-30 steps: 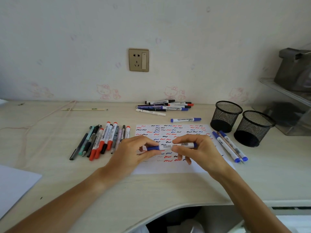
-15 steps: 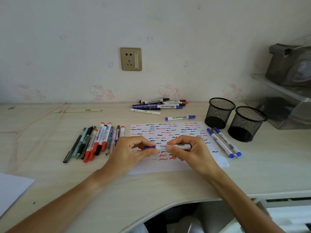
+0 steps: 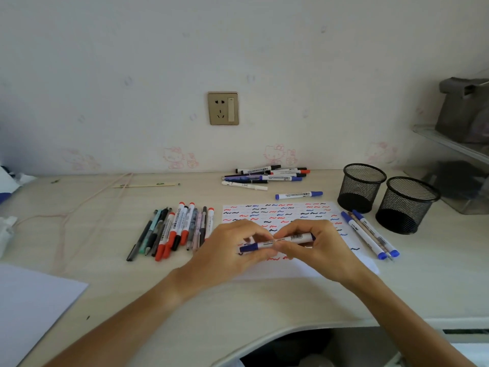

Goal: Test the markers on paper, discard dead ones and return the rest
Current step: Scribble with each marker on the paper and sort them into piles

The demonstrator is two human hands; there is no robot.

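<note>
Pale wood-grain desk (image 3: 79, 234) stretches before me, a blank white sheet (image 3: 31, 300) lying at its near left corner and a thin pinkish cord (image 3: 87, 202) trailing across the surface beyond it. Further right, a row of pens and red-capped markers (image 3: 174, 229) lies side by side, just left of the test paper (image 3: 277, 211), which is covered in short red, blue and black squiggles. Over the near half of that paper my left hand (image 3: 227, 250) pinches the blue cap end of a white-barrelled blue marker (image 3: 277, 242), fingers curled round it, while my right hand (image 3: 317, 245) grips the barrel's other end, thumb and fingers wrapped about it; the marker lies nearly level between the two hands, tilted slightly up to the right, and I cannot tell whether the cap is seated fully. Behind the paper, near the wall, a loose pile of markers (image 3: 267, 174) rests under a gold wall socket (image 3: 223, 108), with a single blue marker (image 3: 299, 195) lying apart just beyond the paper's far edge. Right of the paper, three blue-tipped pens (image 3: 370, 235) lie together at a slant, and past them two black mesh pen cups (image 3: 386, 194) stand upright, side by side.
</note>
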